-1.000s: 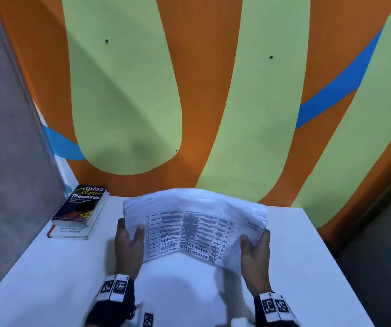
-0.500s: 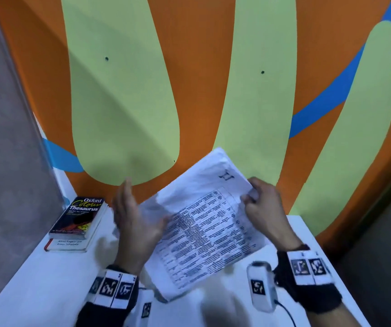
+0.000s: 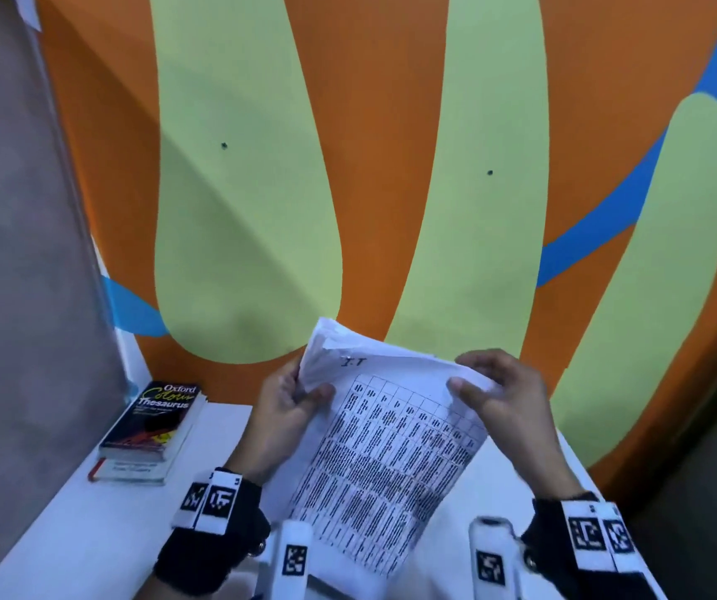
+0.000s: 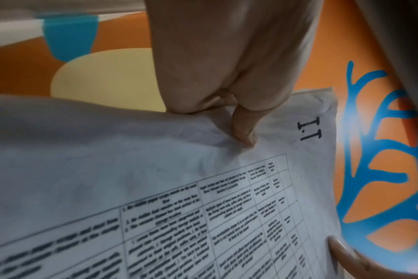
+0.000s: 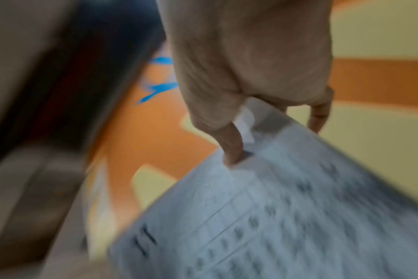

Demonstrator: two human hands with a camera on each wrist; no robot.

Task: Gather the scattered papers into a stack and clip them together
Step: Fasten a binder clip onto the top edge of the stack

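A stack of white papers (image 3: 387,452) printed with a black table is held upright and tilted above the white table (image 3: 88,530). My left hand (image 3: 292,404) pinches the stack's upper left edge, thumb on the front sheet. My right hand (image 3: 491,391) grips the upper right corner with its thumb on the front. In the left wrist view the thumb (image 4: 243,128) presses the papers (image 4: 155,188) near the printed mark "1.1". The right wrist view is blurred and shows the thumb (image 5: 232,143) on the papers (image 5: 274,217). No clip is in view.
Two stacked books (image 3: 153,430), the top one an Oxford thesaurus, lie at the table's back left. An orange, green and blue painted wall (image 3: 391,166) stands right behind the table. A grey wall (image 3: 14,296) runs along the left.
The stack went from lying wide and low over the table to upright and turned lengthwise. Both hands rose with it and shifted to its top corners.
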